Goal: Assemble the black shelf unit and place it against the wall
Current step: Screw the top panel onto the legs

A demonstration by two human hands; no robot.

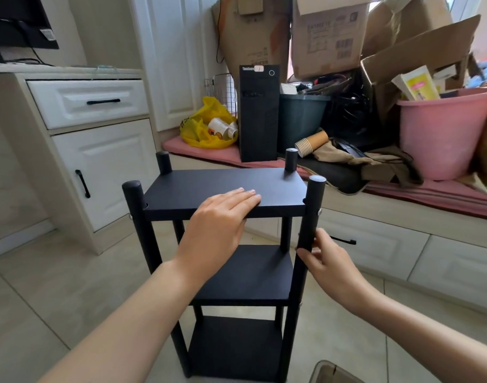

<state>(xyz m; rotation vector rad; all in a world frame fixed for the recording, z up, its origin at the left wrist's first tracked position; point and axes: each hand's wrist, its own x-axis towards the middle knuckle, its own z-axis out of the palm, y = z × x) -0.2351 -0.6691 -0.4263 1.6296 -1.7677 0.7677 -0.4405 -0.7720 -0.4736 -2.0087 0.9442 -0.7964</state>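
shelf (228, 186) looks assembled: three tiers, upright on open floor (57, 299). My left hand (220, 217) lies flat on top, right hand (330, 261) grips the front-right post (312, 214). Remaining: final placement.

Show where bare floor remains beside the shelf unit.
Bare tile floor lies between the white cabinet and the shelf unit, and right of it before the drawers. The ledge behind is crowded: computer tower, cardboard boxes, pink bucket.

The black computer tower (258, 114) reads "ThinkCentre".
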